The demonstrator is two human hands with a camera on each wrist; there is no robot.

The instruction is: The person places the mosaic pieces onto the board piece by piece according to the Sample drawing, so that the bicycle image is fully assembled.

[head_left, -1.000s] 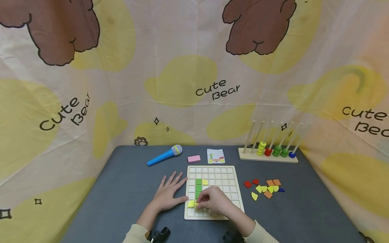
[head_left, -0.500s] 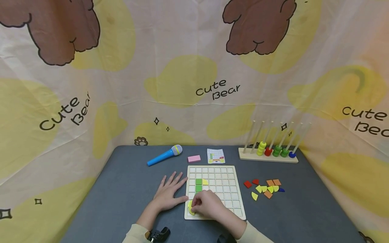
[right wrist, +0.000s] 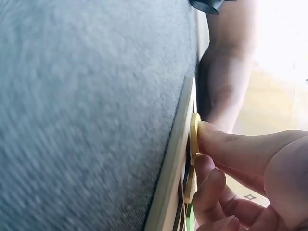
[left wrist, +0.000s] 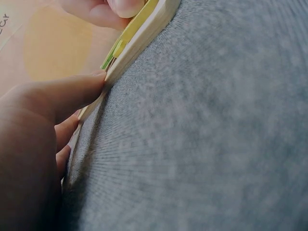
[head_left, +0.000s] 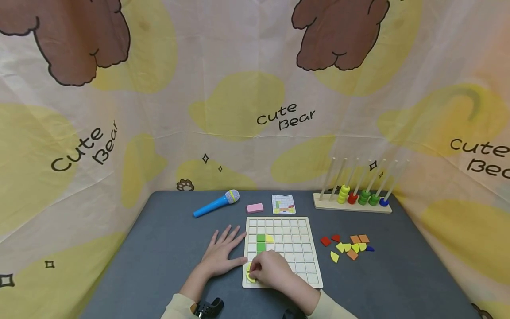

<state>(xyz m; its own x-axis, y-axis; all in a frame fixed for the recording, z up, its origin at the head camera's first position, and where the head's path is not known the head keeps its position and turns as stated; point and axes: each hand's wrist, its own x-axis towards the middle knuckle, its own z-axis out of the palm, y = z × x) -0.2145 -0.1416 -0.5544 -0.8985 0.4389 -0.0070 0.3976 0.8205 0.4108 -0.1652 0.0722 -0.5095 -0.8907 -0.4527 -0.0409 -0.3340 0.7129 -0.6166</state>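
In the head view my right hand (head_left: 275, 269) is over the lower left of the wooden grid board (head_left: 307, 246). It pinches a yellow rounded tile (head_left: 250, 278) at the bottom-left corner cell. The right wrist view has the thumb pressing on this yellow tile (right wrist: 194, 134), fingers curled close by. My left hand (head_left: 219, 256) lies with spread fingers on the table, its thumb (left wrist: 82, 94) touching the board's left edge. Green square tiles (head_left: 260, 238) stand in a column on the board, partly hidden by my right hand. A yellow tile (head_left: 269, 239) sits beside the top one, another yellow tile (head_left: 249, 267) above the pinched one.
Loose red tiles (head_left: 325, 241), yellow tiles (head_left: 334, 257), orange tiles (head_left: 352, 255) and a blue tile (head_left: 370, 249) lie right of the board. Behind it are a blue toy microphone (head_left: 215, 205), a pink block (head_left: 255, 208), a pattern card (head_left: 283, 204) and a bead counting rack (head_left: 352, 204).
My right hand has moved left and toward the near edge with the yellow tile, from beside the left yellow tile to the bottom-left corner cell. The left hand stays in place.
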